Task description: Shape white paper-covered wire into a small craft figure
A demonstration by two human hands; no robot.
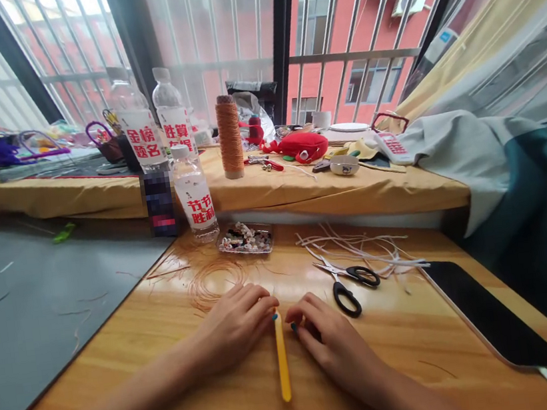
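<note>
My left hand (240, 317) is closed in a pinch, its fingertips at the upper end of a slim yellow stick (283, 362). A tiny teal and orange spot shows at that contact; what the fingers hold is too small to name. Just right of the stick, my right hand (327, 336) has its fingers curled toward the thumb, apart from the stick. A teal spot shows at its thumb tip, and anything inside the pinch is hidden. Behind my left hand lies a loose coil of thin copper-coloured wire (208, 284). Black-handled scissors (347, 283) rest, blades apart, beyond my right hand.
A clear tray of small beads (245, 239) and a water bottle (196, 205) stand at the table's back. White strips (360, 247) lie near a phone (494, 310) with a cable. An orange thread spool (229, 137) and red pouch (301, 147) sit on the ledge.
</note>
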